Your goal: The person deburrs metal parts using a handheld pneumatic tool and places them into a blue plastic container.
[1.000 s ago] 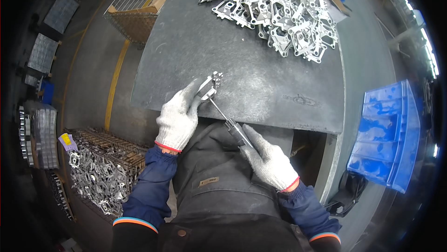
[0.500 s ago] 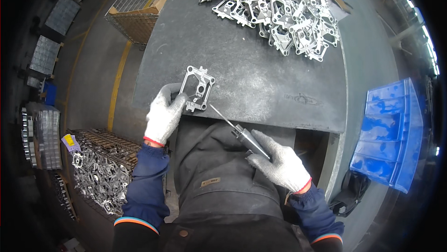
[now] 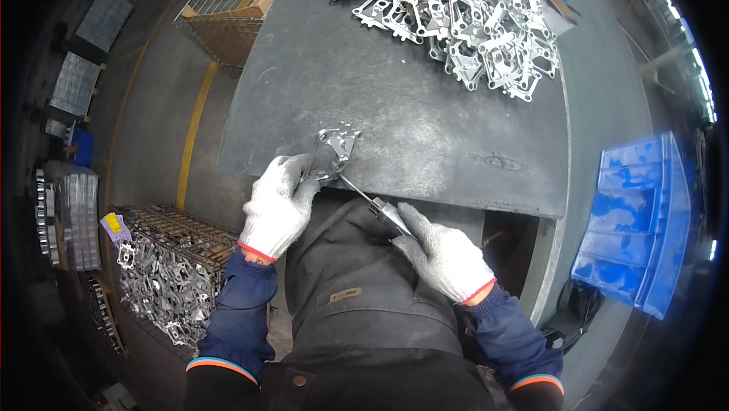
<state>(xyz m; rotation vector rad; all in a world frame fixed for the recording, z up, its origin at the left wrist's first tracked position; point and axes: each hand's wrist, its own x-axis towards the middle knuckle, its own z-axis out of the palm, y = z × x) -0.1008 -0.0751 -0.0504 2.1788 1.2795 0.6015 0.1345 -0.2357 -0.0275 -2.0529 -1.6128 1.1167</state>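
Note:
My left hand (image 3: pixel 278 202), in a white knit glove with a red cuff, pinches a silver cast metal bracket (image 3: pixel 341 145) by its near left corner. The bracket is tilted at the table's near edge, so its frame shows foreshortened. In my right hand (image 3: pixel 449 255), gloved the same way, lies a grey cylindrical handheld tool (image 3: pixel 389 216) with a thin metal rod. The rod's tip reaches the bracket's near end; whether it touches cannot be made out. My fingers hide the tool's rear part and the bracket's near left corner.
A heap of similar brackets (image 3: pixel 463 27) covers the far part of the dark table (image 3: pixel 425 130). Left of me, a wire basket (image 3: pixel 167 297) holds more castings. A wire crate (image 3: pixel 228 31) stands on the floor beyond. To the right is a blue plastic bin (image 3: pixel 630 221).
The bracket has tilted from facing me to a foreshortened pose. My right hand has moved slightly left and up, bringing the rod's tip to the bracket.

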